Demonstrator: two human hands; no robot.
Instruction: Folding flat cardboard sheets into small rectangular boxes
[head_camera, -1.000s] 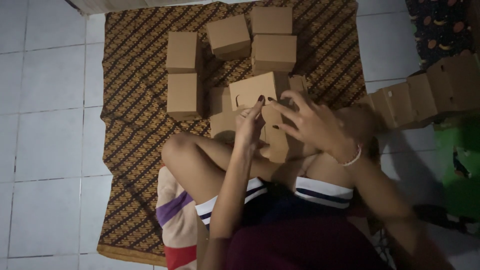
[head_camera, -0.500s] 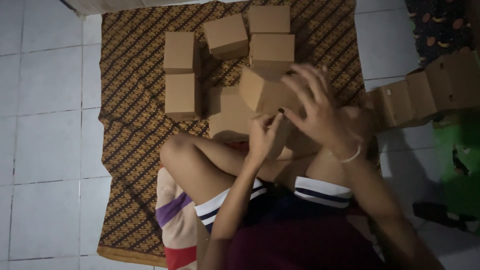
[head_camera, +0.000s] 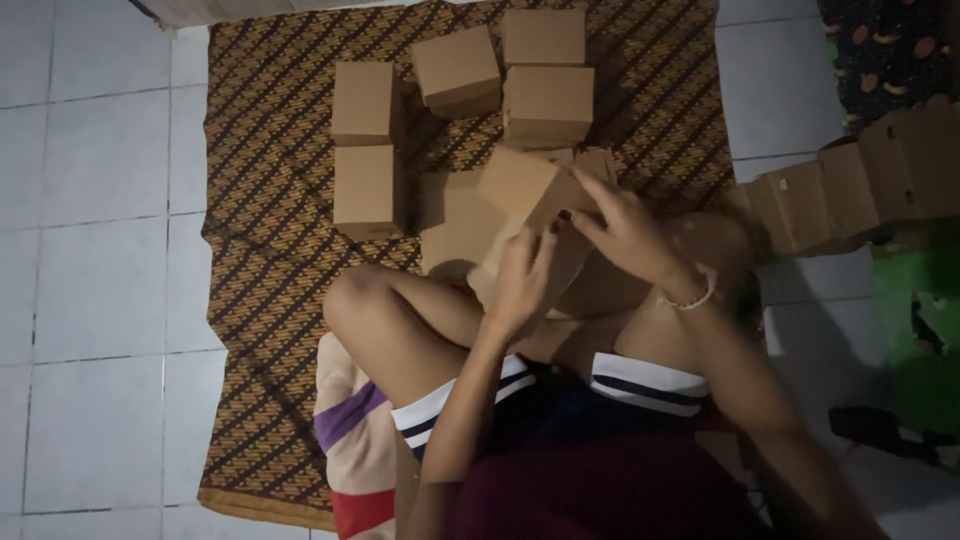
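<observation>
I sit cross-legged on a brown patterned mat (head_camera: 270, 250). Both hands work a brown cardboard box (head_camera: 520, 190) held above my knees. My left hand (head_camera: 522, 280) grips its lower edge from below. My right hand (head_camera: 625, 235) rests over its right side, fingers spread across the flap. The box is tilted and partly hidden by both hands. Flat cardboard pieces (head_camera: 455, 225) lie just behind it on the mat.
Several folded brown boxes (head_camera: 545, 100) stand on the far part of the mat. A row of flat cardboard blanks (head_camera: 850, 195) leans at the right. White floor tiles (head_camera: 90, 300) surround the mat. A striped cloth (head_camera: 350, 440) lies under my left leg.
The box has been turned over between my hands, its cut-out face no longer showing. My left hand dropped lower on it and my right hand shifted across its right side.
</observation>
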